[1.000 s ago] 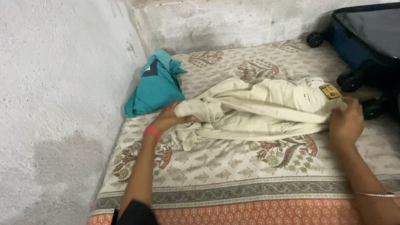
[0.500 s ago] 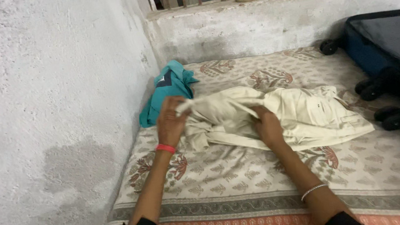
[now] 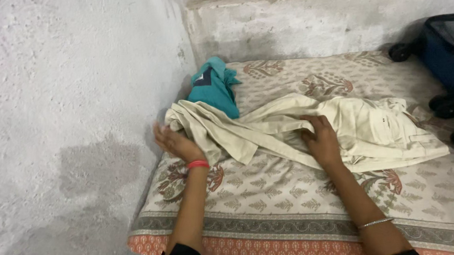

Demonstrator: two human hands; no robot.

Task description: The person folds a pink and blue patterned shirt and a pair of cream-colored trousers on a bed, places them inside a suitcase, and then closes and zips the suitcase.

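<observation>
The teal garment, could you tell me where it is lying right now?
In the head view the teal garment lies bunched at the bed's far left, against the wall corner, just beyond the cream trousers and the left hand.

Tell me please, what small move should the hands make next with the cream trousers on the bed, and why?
Probably the left hand should pull the leg ends straight toward the wall. The cream trousers lie stretched across the bedsheet, but the left end is bunched and creased and overlaps the teal garment, while the right hand presses flat on the middle, anchoring the cloth.
</observation>
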